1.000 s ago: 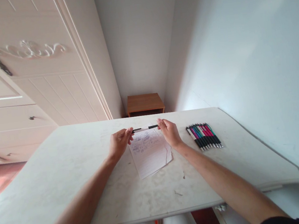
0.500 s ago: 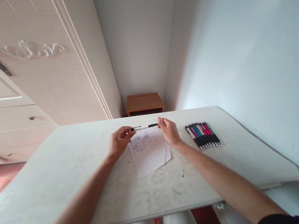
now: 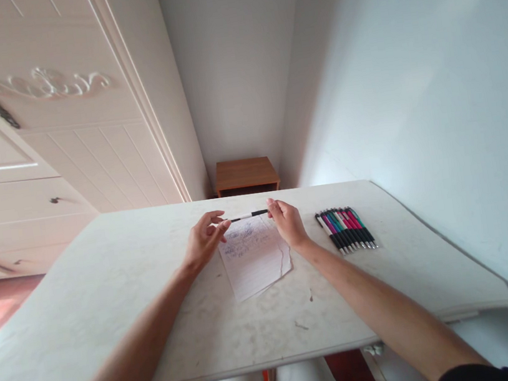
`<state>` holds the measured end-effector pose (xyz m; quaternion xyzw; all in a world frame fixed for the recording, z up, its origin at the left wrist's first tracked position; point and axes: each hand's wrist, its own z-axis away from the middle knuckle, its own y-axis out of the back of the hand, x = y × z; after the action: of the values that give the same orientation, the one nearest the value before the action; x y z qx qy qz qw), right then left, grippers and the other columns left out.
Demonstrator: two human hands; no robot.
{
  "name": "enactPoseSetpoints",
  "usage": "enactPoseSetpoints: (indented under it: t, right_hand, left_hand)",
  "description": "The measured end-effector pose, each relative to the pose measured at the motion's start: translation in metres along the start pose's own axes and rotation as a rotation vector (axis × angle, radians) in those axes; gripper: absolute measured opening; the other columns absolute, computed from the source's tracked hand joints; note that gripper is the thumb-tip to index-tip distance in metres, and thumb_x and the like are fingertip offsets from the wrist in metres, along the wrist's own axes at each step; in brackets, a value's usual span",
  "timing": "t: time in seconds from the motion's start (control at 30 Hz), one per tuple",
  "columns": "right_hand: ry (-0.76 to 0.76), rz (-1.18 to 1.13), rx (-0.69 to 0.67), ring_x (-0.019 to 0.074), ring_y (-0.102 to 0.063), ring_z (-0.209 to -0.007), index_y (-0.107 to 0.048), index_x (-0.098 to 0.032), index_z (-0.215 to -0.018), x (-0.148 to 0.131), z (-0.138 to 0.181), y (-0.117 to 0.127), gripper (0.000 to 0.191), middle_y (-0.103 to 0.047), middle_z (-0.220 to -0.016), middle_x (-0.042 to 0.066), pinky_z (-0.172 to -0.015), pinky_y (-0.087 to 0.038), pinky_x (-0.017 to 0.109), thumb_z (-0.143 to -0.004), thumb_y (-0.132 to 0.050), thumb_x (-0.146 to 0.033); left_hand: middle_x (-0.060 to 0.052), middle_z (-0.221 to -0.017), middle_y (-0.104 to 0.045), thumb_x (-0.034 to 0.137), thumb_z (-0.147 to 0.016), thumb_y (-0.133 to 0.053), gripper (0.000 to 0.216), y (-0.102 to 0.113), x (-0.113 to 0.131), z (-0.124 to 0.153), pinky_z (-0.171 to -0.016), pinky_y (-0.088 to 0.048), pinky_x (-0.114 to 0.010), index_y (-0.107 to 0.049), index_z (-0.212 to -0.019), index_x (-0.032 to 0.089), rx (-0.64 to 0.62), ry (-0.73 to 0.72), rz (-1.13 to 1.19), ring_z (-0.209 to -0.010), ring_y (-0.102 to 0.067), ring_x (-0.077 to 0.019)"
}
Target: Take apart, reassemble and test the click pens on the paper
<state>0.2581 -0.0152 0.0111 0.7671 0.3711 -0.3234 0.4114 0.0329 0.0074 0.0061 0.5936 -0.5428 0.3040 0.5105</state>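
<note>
I hold a black-and-white pen (image 3: 249,216) level above the far end of a scribbled sheet of lined paper (image 3: 254,256). My right hand (image 3: 287,222) pinches the pen's right end. My left hand (image 3: 205,239) has its thumb and fingertips at the pen's left tip, with the other fingers lifted and slightly apart. Both hands hover just over the white table (image 3: 108,299). The paper lies flat between my wrists, its right edge torn.
A row of several pens (image 3: 346,230) in black, pink and teal lies on the table right of my right hand. A pale wall runs along the right side. A small wooden stand (image 3: 246,176) is beyond the table; white cupboards (image 3: 38,132) fill the left.
The pen and both hands rose a little from the paper. My left fingers have loosened and spread at the pen's left tip. The right hand's grip is unchanged.
</note>
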Motion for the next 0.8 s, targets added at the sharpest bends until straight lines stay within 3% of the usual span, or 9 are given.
enactPoseSetpoints:
  t: [0.07,0.23,0.4,0.57,0.8]
  right_hand:
    - [0.0,0.0,-0.003,0.0144,-0.05,-0.054,-0.048,-0.022,-0.062,-0.0001,0.0001,0.0001,0.05,-0.054,-0.057,0.0,-0.057,-0.036,0.026,-0.095,-0.035,-0.056]
    - [0.004,-0.007,-0.013,0.0143,-0.049,-0.053,-0.048,-0.022,-0.061,-0.0011,0.0006,0.0,0.049,-0.052,-0.055,-0.001,-0.057,-0.035,0.026,-0.095,-0.036,-0.055]
    - [0.004,-0.015,-0.03,0.014,-0.05,-0.054,-0.047,-0.022,-0.061,-0.0043,0.0017,-0.0002,0.049,-0.053,-0.056,-0.001,-0.058,-0.035,0.026,-0.095,-0.037,-0.055]
    - [0.005,-0.004,-0.019,0.0136,-0.05,-0.054,-0.048,-0.021,-0.061,-0.0041,0.0012,-0.0004,0.05,-0.054,-0.056,-0.001,-0.058,-0.035,0.025,-0.095,-0.036,-0.056]
    - [-0.001,0.008,-0.019,0.014,-0.051,-0.055,-0.049,-0.021,-0.062,0.0008,0.0006,-0.0011,0.051,-0.055,-0.058,0.0,-0.058,-0.036,0.025,-0.095,-0.036,-0.057]
  left_hand:
    - [-0.006,-0.091,-0.068,0.051,-0.074,-0.072,0.051,-0.0002,0.0003,-0.0004,-0.053,-0.047,-0.025,-0.061,-0.11,0.017,0.034,-0.021,-0.03,-0.053,-0.062,-0.0118]
    - [-0.001,-0.064,-0.063,0.046,-0.08,-0.064,0.03,0.0009,0.0037,-0.0006,-0.053,-0.045,-0.023,-0.064,-0.079,0.016,0.01,-0.056,-0.127,-0.051,-0.058,-0.0118]
    - [0.002,-0.055,-0.06,0.047,-0.087,-0.053,0.033,0.0005,0.0075,0.0018,-0.052,-0.044,-0.022,-0.063,-0.075,0.017,0.019,-0.035,-0.223,-0.047,-0.055,-0.0112]
    - [0.002,-0.046,-0.055,0.058,-0.091,-0.039,0.053,-0.0004,0.0066,0.0036,-0.05,-0.041,-0.023,-0.057,-0.062,0.018,0.034,0.011,-0.309,-0.042,-0.053,-0.0117]
    - [0.002,-0.045,-0.055,0.058,-0.092,-0.039,0.054,0.0007,0.0047,0.0027,-0.054,-0.042,-0.023,-0.056,-0.06,0.018,0.048,-0.002,-0.3,-0.045,-0.054,-0.0118]
